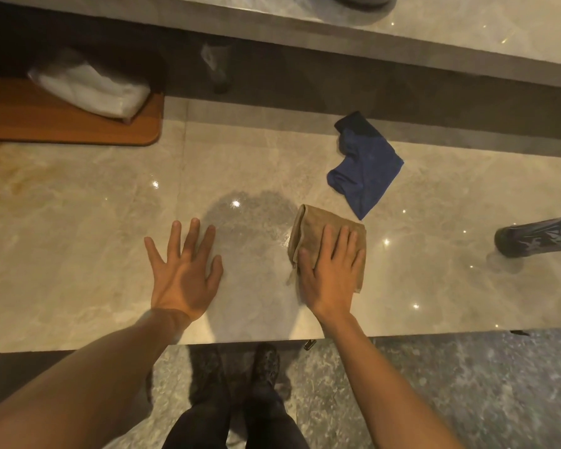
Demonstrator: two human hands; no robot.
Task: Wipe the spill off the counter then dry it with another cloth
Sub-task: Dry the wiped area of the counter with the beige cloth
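Note:
A folded tan cloth [318, 230] lies on the marble counter [78, 238], and my right hand [329, 273] presses flat on top of it, fingers spread. Just left of the cloth is a dull, wet-looking patch [253, 222] on the stone. My left hand [183, 270] rests flat on the counter at the patch's left edge, fingers apart, holding nothing. A crumpled blue cloth [363, 170] lies further back to the right, apart from both hands.
A wooden board [46, 128] with a white plastic bag [94, 89] sits at the back left. A dark bottle [538, 236] lies on its side at the right edge. A raised ledge [434, 37] runs behind. The counter's front edge is near my feet.

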